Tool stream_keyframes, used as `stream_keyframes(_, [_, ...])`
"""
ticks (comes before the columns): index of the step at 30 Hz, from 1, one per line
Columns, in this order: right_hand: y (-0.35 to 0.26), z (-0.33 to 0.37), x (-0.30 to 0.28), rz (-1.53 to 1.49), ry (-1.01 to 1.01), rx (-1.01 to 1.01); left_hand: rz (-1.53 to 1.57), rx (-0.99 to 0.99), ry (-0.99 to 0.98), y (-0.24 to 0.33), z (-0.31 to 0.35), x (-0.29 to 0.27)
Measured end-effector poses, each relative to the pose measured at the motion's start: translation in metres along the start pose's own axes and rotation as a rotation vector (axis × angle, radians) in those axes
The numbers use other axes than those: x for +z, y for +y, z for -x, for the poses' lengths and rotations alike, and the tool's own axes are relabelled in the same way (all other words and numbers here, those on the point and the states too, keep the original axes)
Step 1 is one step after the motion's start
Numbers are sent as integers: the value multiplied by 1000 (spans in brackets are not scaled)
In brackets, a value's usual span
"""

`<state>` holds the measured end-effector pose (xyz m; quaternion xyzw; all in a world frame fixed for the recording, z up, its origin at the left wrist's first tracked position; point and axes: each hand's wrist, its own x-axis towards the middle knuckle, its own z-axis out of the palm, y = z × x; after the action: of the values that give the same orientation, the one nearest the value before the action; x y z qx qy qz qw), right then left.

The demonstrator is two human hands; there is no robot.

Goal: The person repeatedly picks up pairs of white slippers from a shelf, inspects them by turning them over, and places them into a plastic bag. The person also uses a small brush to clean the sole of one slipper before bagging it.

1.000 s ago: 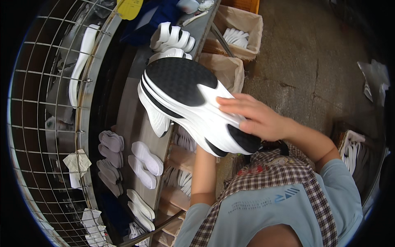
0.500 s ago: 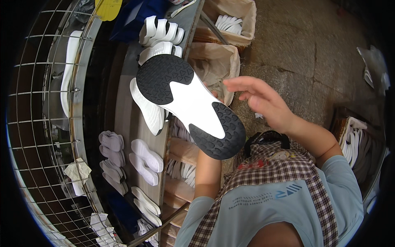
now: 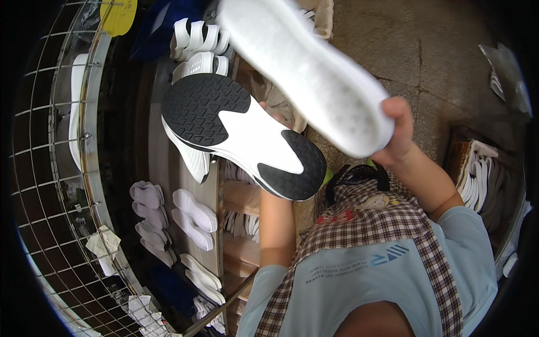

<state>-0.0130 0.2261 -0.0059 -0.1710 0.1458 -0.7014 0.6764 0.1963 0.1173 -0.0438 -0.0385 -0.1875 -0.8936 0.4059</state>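
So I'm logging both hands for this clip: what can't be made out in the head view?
- Left hand: hidden behind the black-and-white treaded shoe sole it holds.
- Plain white foam sole: blurred, its far end cut off by the top edge.
- Right hand: fingers behind that sole; only the thumb shows.

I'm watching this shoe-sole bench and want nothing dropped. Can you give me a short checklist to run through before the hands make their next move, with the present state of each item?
1. Right hand has a firm hold on the plain white sole: ok, fingers wrap its near end.
2. Left hand grips the black-and-white sole: cannot tell, the hand is almost wholly hidden behind it.
3. The two soles are apart, not snagged: ok by the look of it, the white one is raised above the other.
4. Tread of the black-and-white sole faces the camera for checking: ok.
5. Loose white soles on the bench lie away from both hands: ok.
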Motion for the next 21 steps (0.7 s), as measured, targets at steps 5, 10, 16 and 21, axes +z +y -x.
stream_keyframes(5, [-9, 4, -25, -42, 125, -165, 65, -217, -188, 13, -9, 18])
stream_keyframes(10, [-6, 4, -25, 235, 125, -143, -132, -15, 36, 2, -8, 20])
stream_keyframes(16, [29, 2, -32, 440, -5, 42, -211, -121, 198, -15, -15, 4])
stream_keyframes(21, [37, -1, -57, -206, -57, 136, 2, -23, 104, -17, -19, 22])
